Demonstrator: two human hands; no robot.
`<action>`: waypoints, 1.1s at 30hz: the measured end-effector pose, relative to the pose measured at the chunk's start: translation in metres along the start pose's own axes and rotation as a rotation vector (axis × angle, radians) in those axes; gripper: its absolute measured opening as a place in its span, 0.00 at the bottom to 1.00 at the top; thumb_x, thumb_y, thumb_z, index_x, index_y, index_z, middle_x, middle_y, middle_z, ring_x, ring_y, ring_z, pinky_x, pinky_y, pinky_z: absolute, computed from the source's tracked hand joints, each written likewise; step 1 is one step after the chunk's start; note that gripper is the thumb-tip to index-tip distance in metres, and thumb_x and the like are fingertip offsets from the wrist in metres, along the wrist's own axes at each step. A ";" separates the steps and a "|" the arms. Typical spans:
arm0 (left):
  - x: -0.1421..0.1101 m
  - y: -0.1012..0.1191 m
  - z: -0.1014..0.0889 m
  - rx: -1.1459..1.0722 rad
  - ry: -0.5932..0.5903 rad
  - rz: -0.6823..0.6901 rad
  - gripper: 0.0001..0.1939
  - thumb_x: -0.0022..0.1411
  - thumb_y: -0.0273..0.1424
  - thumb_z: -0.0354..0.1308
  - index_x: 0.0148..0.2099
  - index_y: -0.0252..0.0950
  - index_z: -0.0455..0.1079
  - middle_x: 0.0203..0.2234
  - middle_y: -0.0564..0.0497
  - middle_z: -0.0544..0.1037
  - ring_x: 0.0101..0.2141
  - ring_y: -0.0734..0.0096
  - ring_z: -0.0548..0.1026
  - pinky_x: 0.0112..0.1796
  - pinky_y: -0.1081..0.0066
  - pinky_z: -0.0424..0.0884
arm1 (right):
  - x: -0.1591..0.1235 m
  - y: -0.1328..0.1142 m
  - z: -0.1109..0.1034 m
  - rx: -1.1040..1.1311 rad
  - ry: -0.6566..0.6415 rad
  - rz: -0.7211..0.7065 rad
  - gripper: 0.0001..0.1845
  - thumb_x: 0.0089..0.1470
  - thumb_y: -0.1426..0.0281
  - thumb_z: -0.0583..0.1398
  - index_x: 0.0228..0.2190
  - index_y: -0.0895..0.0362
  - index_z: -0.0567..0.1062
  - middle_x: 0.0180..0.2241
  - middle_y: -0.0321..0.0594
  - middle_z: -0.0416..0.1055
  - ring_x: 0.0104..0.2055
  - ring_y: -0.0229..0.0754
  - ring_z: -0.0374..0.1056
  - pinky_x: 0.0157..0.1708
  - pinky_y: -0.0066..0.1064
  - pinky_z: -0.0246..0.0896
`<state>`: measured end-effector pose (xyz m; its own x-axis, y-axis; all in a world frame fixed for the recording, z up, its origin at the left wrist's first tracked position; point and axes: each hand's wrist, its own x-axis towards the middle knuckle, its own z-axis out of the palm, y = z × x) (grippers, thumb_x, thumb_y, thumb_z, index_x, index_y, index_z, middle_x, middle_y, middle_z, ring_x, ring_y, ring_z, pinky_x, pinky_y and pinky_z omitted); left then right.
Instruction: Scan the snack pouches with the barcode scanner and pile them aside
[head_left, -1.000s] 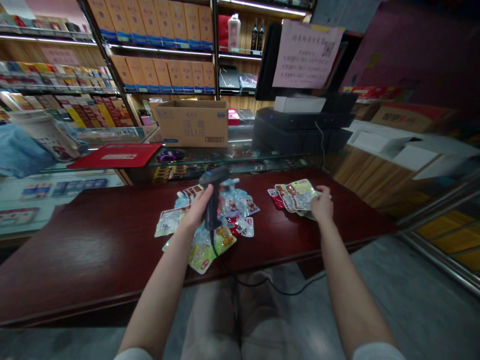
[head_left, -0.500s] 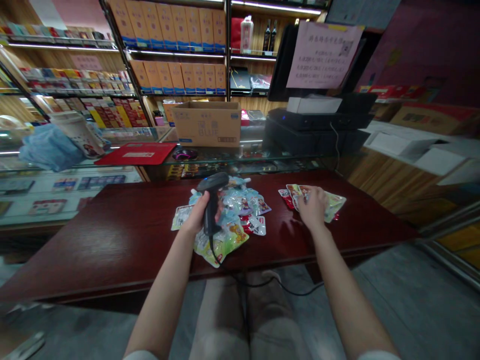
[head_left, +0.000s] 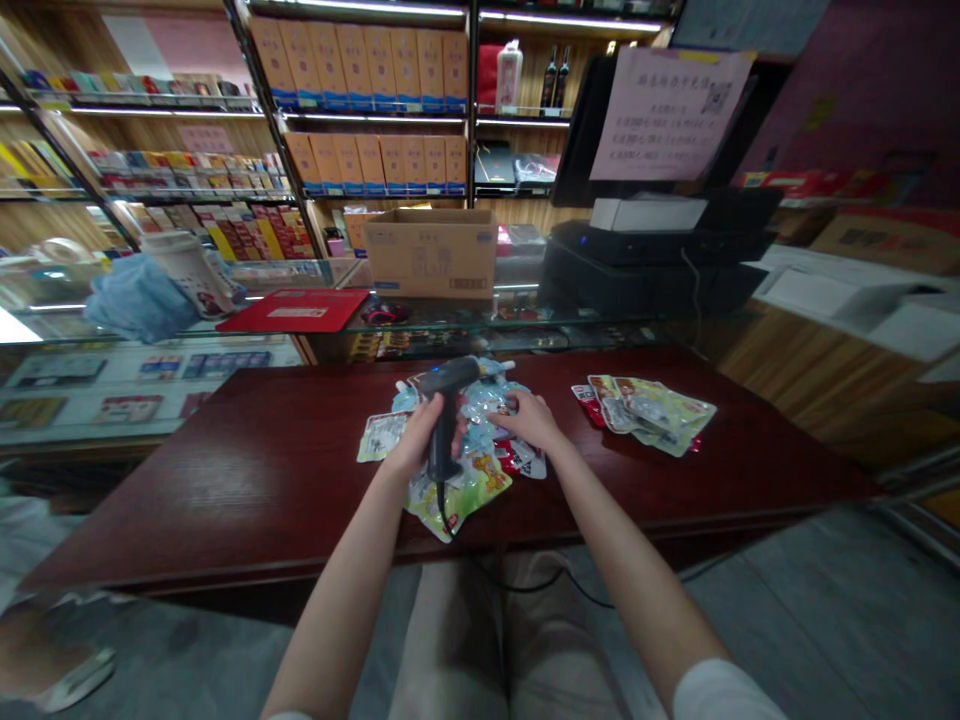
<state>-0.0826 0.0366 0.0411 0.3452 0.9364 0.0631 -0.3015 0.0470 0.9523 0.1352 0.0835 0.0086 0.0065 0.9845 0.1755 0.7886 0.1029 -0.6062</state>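
My left hand [head_left: 418, 442] is wrapped round the handle of a dark barcode scanner [head_left: 448, 400], held upright over a heap of snack packets [head_left: 465, 470] on the dark red table [head_left: 247, 470]. The scanner's cable hangs down over the table's front edge. My right hand [head_left: 530, 417] rests on the right side of that heap, fingers curled onto a packet; whether it grips one I cannot tell. A second, smaller pile of packets [head_left: 649, 410] lies to the right, apart from both hands.
Behind the table runs a glass counter [head_left: 315, 335] with a red mat [head_left: 296, 310], a cardboard box [head_left: 431, 252] and a black till with a monitor [head_left: 645, 255]. Shelves of boxed goods [head_left: 360, 100] fill the back wall. My knees are under the table's front edge.
My right hand left the small pile on the right and moved left onto the main heap. The left hand kept the scanner in place. The view shifted slightly.
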 end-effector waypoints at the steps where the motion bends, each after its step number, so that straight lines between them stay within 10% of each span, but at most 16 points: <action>1: 0.000 0.001 0.001 0.008 -0.004 -0.004 0.42 0.49 0.66 0.60 0.46 0.31 0.71 0.22 0.50 0.75 0.16 0.74 0.69 0.18 0.72 0.64 | 0.000 0.002 0.000 0.023 -0.003 0.001 0.26 0.41 0.55 0.71 0.40 0.53 0.75 0.41 0.45 0.76 0.48 0.55 0.71 0.49 0.44 0.63; 13: 0.001 -0.003 0.003 -0.018 -0.036 -0.025 0.35 0.53 0.62 0.60 0.45 0.34 0.70 0.24 0.52 0.76 0.17 0.75 0.70 0.18 0.73 0.64 | 0.003 0.032 -0.012 0.927 0.040 0.110 0.38 0.29 0.63 0.72 0.41 0.49 0.59 0.35 0.32 0.72 0.34 0.43 0.71 0.33 0.33 0.66; 33: 0.057 -0.010 0.084 0.114 -0.290 -0.105 0.38 0.50 0.65 0.60 0.38 0.32 0.71 0.20 0.49 0.75 0.16 0.72 0.71 0.18 0.73 0.65 | -0.003 0.102 -0.082 0.983 0.490 0.064 0.33 0.39 0.56 0.69 0.45 0.50 0.63 0.40 0.38 0.74 0.41 0.45 0.72 0.42 0.39 0.70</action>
<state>0.0145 0.0604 0.0599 0.6126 0.7898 0.0296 -0.1550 0.0833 0.9844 0.2657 0.0788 0.0100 0.4448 0.8512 0.2786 -0.0546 0.3362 -0.9402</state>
